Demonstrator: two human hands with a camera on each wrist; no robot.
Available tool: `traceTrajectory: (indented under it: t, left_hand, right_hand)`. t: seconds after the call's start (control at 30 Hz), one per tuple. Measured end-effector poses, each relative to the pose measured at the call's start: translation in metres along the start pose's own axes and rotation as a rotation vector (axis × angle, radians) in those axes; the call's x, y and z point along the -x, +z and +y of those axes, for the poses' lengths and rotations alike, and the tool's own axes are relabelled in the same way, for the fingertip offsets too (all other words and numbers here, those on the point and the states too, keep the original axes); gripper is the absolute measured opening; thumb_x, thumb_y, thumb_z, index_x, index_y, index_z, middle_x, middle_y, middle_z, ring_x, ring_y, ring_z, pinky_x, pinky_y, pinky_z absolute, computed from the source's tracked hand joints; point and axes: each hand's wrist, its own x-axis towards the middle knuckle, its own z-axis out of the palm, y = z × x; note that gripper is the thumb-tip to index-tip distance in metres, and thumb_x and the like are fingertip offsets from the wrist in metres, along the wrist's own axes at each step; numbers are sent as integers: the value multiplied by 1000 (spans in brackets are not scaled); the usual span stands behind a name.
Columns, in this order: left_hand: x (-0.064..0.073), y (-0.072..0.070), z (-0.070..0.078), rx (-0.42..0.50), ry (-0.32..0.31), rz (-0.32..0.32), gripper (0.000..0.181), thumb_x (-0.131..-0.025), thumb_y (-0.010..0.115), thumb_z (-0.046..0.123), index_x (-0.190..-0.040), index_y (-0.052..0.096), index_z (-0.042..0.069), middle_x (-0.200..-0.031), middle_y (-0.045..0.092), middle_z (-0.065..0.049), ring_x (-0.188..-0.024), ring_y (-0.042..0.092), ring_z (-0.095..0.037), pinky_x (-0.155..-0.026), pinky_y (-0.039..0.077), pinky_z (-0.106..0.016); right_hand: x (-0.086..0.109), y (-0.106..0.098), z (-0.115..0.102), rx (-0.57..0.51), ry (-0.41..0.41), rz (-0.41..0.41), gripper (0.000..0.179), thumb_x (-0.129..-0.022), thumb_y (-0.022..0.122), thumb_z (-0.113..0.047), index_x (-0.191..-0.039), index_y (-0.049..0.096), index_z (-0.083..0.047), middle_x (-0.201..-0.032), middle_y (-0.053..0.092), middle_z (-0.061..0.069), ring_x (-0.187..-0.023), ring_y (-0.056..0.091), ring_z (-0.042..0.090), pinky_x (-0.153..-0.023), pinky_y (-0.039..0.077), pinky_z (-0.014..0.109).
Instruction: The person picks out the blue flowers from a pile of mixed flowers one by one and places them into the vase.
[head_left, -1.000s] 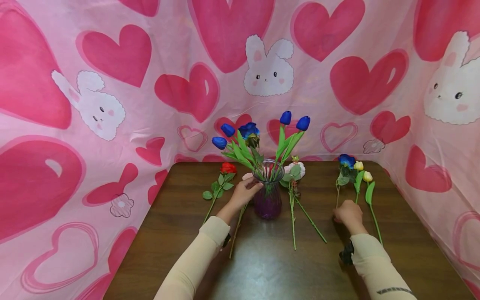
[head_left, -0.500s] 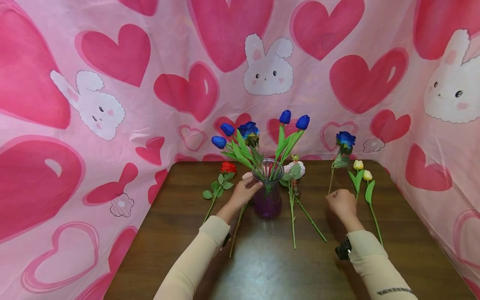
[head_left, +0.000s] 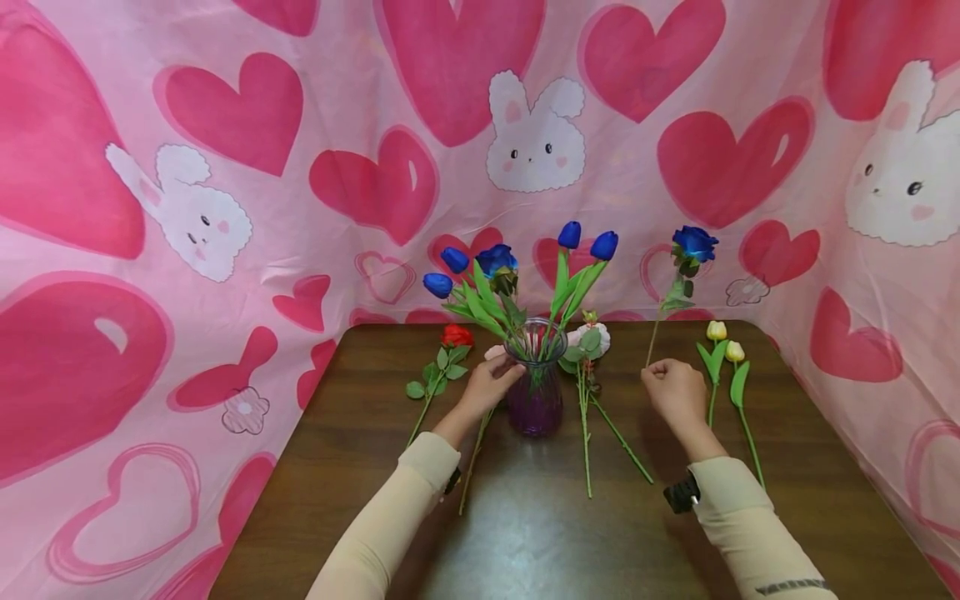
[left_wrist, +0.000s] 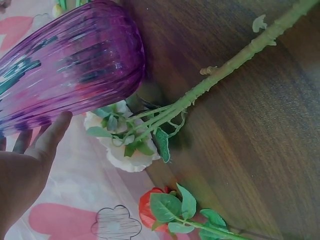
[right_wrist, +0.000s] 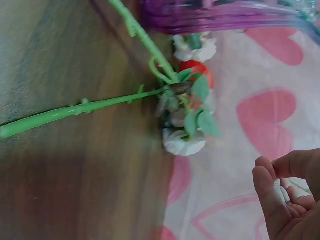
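Note:
My left hand (head_left: 487,385) holds the neck of a purple glass vase (head_left: 535,408) from its left side. The vase stands upright, with blue tulips (head_left: 570,235) and one blue rose (head_left: 497,262) in it. In the left wrist view, the fingers (left_wrist: 52,137) lie against the ribbed glass. To the right of the vase, my right hand (head_left: 677,397) pinches the thin stem of another blue rose (head_left: 694,243), raised with its bloom upward. Fingertips (right_wrist: 265,170) and thumb meet in the right wrist view, where the rose's bloom is out of sight.
A red rose (head_left: 456,336) lies left of the vase on the brown table (head_left: 525,533). Pale roses (head_left: 596,340) with long stems lie around the vase. Two yellow tulips (head_left: 735,352) lie at the right. A pink heart-patterned cloth (head_left: 450,183) hangs behind.
My right hand has lifted the blue rose off the table and moved it slightly left, away from the yellow tulips. The left hand and vase have stayed in place.

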Motion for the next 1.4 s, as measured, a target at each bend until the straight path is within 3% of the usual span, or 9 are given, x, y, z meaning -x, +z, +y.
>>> traceTrajectory:
  t: [0.1,0.33,0.6,0.87,1.0,1.13,1.27,1.4]
  left_hand:
    - [0,0,-1,2,8,-5,41,-99,58,16,-130,55,-10,-125,60,-24,-118,57,-34,-93,50,-36]
    - [-16,4,-36,23,18,6,42,-99,59,17,-133,54,-7,-128,58,-23,-120,55,-33,-95,48,-38]
    - [-14,5,-38,51,9,15,46,-99,60,23,-136,53,-3,-129,59,-18,-120,56,-28,-96,47,-36]
    - [-8,-6,-31,68,25,17,52,-98,60,25,-140,48,-3,-140,50,-18,-128,48,-28,-101,43,-38]
    - [-4,-15,-28,55,45,80,45,-96,64,27,-131,59,0,-135,56,-13,-121,55,-24,-96,47,-39]
    - [0,-25,-22,62,75,182,36,-92,69,30,-114,71,2,-111,70,-10,-97,68,-20,-83,55,-44]
    - [3,-32,-13,79,162,275,30,-91,70,26,-99,74,-2,-89,72,-15,-72,69,-17,-69,57,-47]
    - [5,-34,-2,70,267,324,24,-91,70,19,-95,73,-4,-87,71,-19,-67,66,-11,-64,58,-43]
  right_hand:
    - [0,-2,-9,-15,-20,27,17,-87,65,-12,-83,72,2,-74,70,13,-67,63,33,-61,47,47]
    - [1,-8,-29,-49,-96,91,15,-88,67,-12,-83,71,1,-74,70,13,-66,64,30,-60,47,43]
    - [5,-13,-54,-113,-214,132,12,-86,71,-10,-83,70,2,-74,70,13,-64,66,27,-56,48,38]
    - [9,-13,-71,-164,-328,140,9,-84,74,-7,-82,70,1,-72,69,11,-61,65,23,-54,50,36]
    - [11,-11,-79,-196,-375,127,7,-83,74,-4,-83,70,1,-73,69,9,-61,64,20,-55,51,33]
    - [14,-10,-88,-225,-409,116,6,-83,75,-4,-83,70,0,-73,69,8,-61,64,18,-55,51,29]
    - [16,-10,-97,-252,-454,102,7,-83,75,-4,-82,70,0,-72,69,7,-61,64,17,-56,53,31]
    - [19,-7,-105,-277,-493,91,6,-82,75,-2,-83,70,0,-72,69,6,-61,64,16,-56,55,31]
